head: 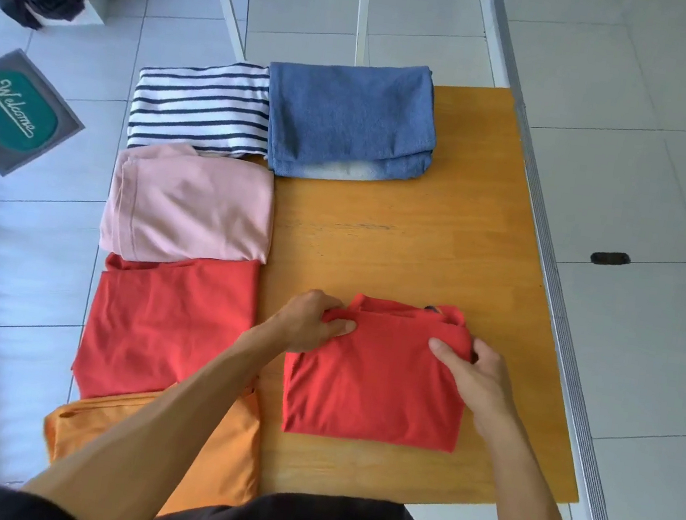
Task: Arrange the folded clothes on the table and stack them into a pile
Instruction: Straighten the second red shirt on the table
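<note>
Left column: left of the red folded shirt (377, 379) you had orange (157, 441), red (165, 323), pink (190, 207) and striped (200, 103) folds lined down the table (443, 252) edge.
Left hand (305, 325): your fingers were curled, pinching the shirt's far-left corner.
Right hand (475, 375): fingers nearly closed on its far-right corner, thumb on top.
Blue fold (347, 119): beyond the shirt, apart.
Risk: lifted by two corners only, the fold could sag open.

A home: welcome doormat (16, 111) on tiled floor (659, 128)
</note>
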The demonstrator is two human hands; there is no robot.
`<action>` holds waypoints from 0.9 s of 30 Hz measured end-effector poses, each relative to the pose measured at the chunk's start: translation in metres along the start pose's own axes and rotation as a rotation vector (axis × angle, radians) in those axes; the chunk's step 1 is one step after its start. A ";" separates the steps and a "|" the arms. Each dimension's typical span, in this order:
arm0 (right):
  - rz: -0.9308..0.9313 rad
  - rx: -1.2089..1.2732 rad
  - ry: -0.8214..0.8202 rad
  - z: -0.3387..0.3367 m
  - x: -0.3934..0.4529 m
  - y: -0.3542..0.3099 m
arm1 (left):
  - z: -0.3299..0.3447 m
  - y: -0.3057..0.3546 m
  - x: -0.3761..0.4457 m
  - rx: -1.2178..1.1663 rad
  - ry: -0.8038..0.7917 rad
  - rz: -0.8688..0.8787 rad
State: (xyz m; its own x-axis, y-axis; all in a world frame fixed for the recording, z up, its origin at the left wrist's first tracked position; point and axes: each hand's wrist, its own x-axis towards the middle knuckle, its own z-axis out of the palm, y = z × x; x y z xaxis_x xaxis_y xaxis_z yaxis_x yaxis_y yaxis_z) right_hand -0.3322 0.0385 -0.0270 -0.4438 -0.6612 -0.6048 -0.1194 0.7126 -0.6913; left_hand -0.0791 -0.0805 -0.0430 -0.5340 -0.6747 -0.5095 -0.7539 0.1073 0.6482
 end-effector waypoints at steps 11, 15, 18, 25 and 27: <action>-0.309 -0.055 -0.093 0.056 0.094 -0.134 | -0.111 -0.012 0.021 -0.039 0.378 -0.151; -0.284 -0.074 -0.046 0.077 0.129 -0.158 | -0.134 -0.011 0.055 0.016 0.422 -0.218; -0.241 -0.124 0.010 0.087 0.146 -0.161 | -0.139 -0.016 0.081 0.045 0.441 -0.290; -0.250 -0.198 0.040 0.088 0.156 -0.158 | -0.135 -0.024 0.099 0.085 0.457 -0.355; -0.227 -0.188 0.018 0.086 0.156 -0.159 | -0.132 -0.024 0.099 0.063 0.483 -0.347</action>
State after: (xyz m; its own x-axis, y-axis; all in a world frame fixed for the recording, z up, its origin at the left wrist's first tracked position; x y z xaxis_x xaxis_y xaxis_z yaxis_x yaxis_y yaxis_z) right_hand -0.3063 -0.1984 -0.0455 -0.4025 -0.8058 -0.4344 -0.3794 0.5787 -0.7219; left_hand -0.0636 -0.2460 -0.0343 -0.0292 -0.9322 -0.3608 -0.8824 -0.1455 0.4474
